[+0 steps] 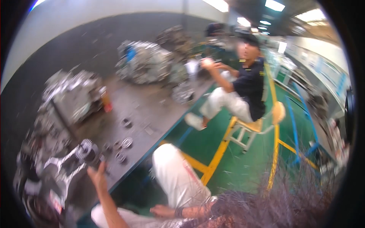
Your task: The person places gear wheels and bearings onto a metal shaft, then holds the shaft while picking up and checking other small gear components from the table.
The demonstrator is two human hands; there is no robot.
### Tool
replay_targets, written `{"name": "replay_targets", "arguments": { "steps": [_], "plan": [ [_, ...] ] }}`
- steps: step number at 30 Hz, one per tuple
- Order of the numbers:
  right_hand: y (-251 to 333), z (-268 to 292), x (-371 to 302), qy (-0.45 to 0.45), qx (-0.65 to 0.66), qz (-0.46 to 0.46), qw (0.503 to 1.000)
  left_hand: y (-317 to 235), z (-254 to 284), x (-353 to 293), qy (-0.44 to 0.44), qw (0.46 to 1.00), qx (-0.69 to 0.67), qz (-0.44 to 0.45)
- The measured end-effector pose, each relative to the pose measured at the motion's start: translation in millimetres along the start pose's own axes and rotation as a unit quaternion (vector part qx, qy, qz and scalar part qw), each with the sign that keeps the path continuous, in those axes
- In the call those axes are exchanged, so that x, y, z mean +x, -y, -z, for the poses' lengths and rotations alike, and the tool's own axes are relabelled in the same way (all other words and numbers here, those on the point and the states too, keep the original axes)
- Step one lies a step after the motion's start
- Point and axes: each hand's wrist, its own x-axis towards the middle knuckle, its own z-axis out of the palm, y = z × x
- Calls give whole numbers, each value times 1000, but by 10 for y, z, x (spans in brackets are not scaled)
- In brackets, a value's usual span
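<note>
My left hand [98,175] is raised at the table's near edge, thumb upright and fingers curled. It is closed around the dark end of a toothed gear shaft [86,151], though blur softens the contact. Just behind lies an open silvery metal housing [57,161] with a pale rim. To the right, my right hand [162,211] rests low by my white-trousered thigh, holding nothing, its fingers loosely stretched out. Beyond the gear, several small metal rings [127,143] and bearing-like parts lie on the tabletop.
Large metal gearbox-like casings [146,62] stand along the wall side of the grey table [133,102]. A red-orange bottle [106,99] is beside one. At the right, another person [249,83] sits on a chair [279,113]. Yellow lines [217,161] mark the green floor.
</note>
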Motion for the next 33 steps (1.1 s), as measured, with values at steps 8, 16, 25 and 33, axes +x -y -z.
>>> {"name": "replay_targets", "arguments": {
  "steps": [8, 16, 25, 33],
  "plan": [
    [666, 1248, 535, -37, 525, -189, 829, 3, -251, 220, 74, 992, -102, -12],
    [1268, 2958, 1835, -334, -171, 6, 927, -74, -225, 201, 57, 994, -92, 1],
    [996, 3106, 2143, -246, -199, -63, 946, -146, -224, 192, 58, 994, -93, -3],
    [2626, 3377, 2315, -292, -39, 209, 932, -115, -239, 222, 72, 991, -111, 4]
  ]
}}
